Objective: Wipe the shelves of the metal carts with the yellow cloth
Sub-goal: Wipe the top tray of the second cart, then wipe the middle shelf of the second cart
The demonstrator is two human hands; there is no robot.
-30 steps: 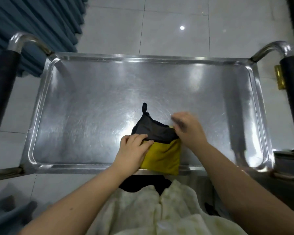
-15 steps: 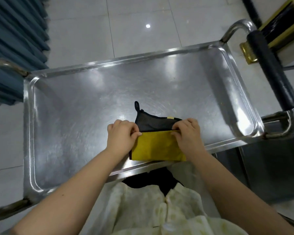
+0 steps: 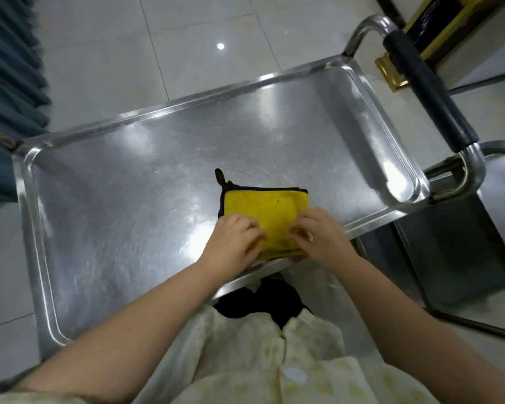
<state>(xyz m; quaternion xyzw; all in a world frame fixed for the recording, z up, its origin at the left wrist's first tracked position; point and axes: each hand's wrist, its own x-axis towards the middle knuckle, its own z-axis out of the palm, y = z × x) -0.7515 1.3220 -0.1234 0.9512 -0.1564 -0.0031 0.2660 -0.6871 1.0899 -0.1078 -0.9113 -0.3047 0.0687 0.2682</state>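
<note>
Folded cloth [image 3: 270, 207] sits on the shelf [image 3: 123, 205] by its near rim, right of centre, long axis left to right. The left hand [image 3: 231, 244] and right hand [image 3: 322, 239] curl their fingers onto its near half, pinching it. The rest lies just beyond, equally close to either.

Left hand [image 3: 231, 243] and right hand [image 3: 321, 237] apparently pinch yellow cloth [image 3: 263, 205] on shelf [image 3: 129, 199].
</note>
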